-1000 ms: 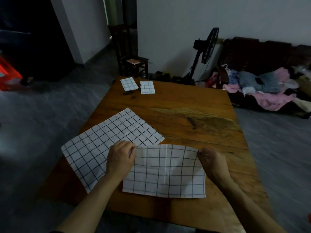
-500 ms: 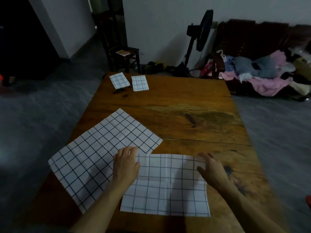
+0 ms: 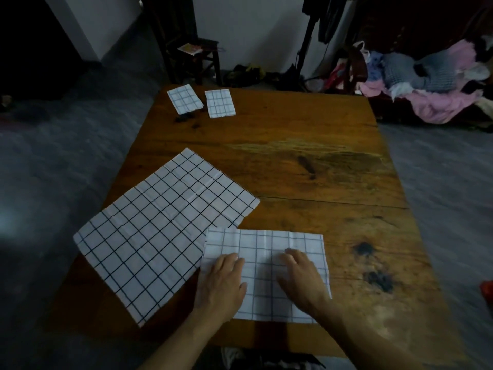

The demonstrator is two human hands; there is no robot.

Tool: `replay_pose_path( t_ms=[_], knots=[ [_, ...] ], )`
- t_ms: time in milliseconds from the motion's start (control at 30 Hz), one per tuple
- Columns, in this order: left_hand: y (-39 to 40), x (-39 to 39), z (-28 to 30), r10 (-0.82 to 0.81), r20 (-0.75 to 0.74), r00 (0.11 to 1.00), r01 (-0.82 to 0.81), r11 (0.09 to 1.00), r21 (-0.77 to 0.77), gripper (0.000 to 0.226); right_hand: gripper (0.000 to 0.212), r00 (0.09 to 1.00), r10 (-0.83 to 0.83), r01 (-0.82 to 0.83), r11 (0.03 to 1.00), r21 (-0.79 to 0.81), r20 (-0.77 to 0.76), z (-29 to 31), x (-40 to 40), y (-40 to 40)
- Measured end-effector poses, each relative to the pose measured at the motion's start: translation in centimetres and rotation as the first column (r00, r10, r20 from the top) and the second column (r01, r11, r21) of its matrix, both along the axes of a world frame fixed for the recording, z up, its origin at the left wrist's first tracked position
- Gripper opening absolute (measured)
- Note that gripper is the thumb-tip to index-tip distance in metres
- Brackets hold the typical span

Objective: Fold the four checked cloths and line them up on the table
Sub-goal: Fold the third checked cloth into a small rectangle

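Observation:
A half-folded white checked cloth (image 3: 266, 244) lies near the front edge of the wooden table (image 3: 293, 161). My left hand (image 3: 221, 284) and my right hand (image 3: 301, 276) both rest flat on it, fingers spread, pressing it down. An unfolded checked cloth (image 3: 160, 228) lies spread at an angle to the left, its near corner tucked under the folded one and its left side hanging past the table edge. Two small folded checked cloths (image 3: 185, 98) (image 3: 220, 103) sit side by side at the far left corner.
Beyond the table stand a dark wooden chair (image 3: 197, 52) and a fan stand (image 3: 306, 44). A sofa piled with clothes (image 3: 426, 84) is at the back right. Dark stains (image 3: 378, 279) mark the table's right front. Grey floor surrounds the table.
Both hands have slid from the cloth's top corners inward and down onto its middle, now lying flat. The camera has tilted down and moved closer.

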State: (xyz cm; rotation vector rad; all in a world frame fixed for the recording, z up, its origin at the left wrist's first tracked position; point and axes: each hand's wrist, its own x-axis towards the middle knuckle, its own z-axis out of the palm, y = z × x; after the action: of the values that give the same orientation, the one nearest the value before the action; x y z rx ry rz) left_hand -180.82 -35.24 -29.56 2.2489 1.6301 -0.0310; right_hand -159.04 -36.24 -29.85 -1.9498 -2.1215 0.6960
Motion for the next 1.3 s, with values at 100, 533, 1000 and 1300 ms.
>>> replay_pose_path(
  t_ms=[100, 533, 1000, 1300],
  knots=[
    [-2.2, 1.1, -2.4, -0.059, -0.053, 0.997, 0.059, 0.998, -0.007, 0.075, 0.077, 0.993, 0.117, -0.115, 0.992, -0.059, 0.032, -2.3, -2.4, -1.4],
    [-5.3, -4.0, -6.4, -0.101, -0.185, 0.978, 0.104, 0.995, 0.007, 0.078, 0.087, 0.932, 0.236, -0.201, 0.968, -0.149, 0.276, -6.3, -0.8, -6.1],
    [-4.9, -10.3, -7.0, -0.176, -0.157, 0.972, 0.188, 0.98, 0.068, 0.072, 0.075, 0.917, 0.004, 0.062, 0.986, -0.152, 0.399, -6.3, 6.3, -10.6],
    [-3.5, -11.9, -6.1, -0.302, 0.081, 0.95, 0.283, 0.94, 0.191, 0.039, 0.069, 0.925, -0.132, 0.186, 0.975, -0.122, 0.355, -5.4, 7.1, -12.7]
  ],
)
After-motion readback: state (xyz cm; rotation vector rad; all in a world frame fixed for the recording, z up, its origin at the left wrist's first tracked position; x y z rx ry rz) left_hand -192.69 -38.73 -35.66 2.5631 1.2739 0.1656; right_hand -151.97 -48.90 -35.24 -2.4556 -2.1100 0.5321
